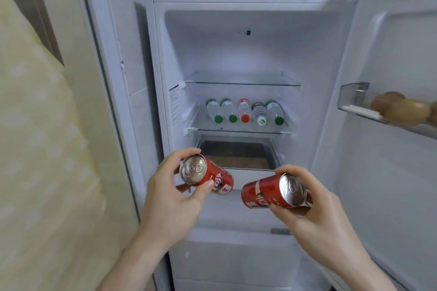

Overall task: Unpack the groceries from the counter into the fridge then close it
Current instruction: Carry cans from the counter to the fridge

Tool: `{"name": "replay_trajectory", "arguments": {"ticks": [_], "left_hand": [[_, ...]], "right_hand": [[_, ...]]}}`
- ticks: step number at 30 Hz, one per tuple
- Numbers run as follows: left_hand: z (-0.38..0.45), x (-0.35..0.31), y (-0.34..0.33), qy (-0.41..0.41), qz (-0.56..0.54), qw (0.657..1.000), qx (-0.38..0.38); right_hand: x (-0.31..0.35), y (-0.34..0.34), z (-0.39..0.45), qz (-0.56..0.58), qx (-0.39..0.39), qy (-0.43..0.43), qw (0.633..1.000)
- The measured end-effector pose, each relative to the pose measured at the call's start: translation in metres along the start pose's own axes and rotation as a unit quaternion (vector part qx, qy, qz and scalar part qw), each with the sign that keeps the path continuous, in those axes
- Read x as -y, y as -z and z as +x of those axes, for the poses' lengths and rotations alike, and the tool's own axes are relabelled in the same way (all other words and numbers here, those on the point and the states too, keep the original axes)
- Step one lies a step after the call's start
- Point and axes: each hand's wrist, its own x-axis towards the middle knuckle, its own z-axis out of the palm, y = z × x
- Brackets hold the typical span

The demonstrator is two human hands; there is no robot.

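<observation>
The unpacking looks partly done: five bottles (244, 112) already lie in a row on the glass shelf (238, 130) of the open fridge (236, 38), up beyond both hands. The left hand (176, 192) grips one red soda can (208, 175), the right hand (314, 205) another can (272, 192), both tilted before the drawer (236, 157). Brown round produce fills the door bin (354, 99), up to the right hand's right. Shelving the cans and closing remain.
</observation>
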Motion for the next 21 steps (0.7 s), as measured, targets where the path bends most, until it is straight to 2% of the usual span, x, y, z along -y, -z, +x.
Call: {"name": "replay_trajectory", "arguments": {"ticks": [9, 21], "left_hand": [[0.110, -0.020, -0.037, -0.135, 0.028, 0.989, -0.046], [0.215, -0.012, -0.073, -0.237, 0.018, 0.963, -0.126]], "right_hand": [[-0.014, -0.011, 0.106, 0.077, -0.111, 0.075, 0.988], [-0.018, -0.030, 0.220, 0.162, -0.218, 0.141, 0.952]]}}
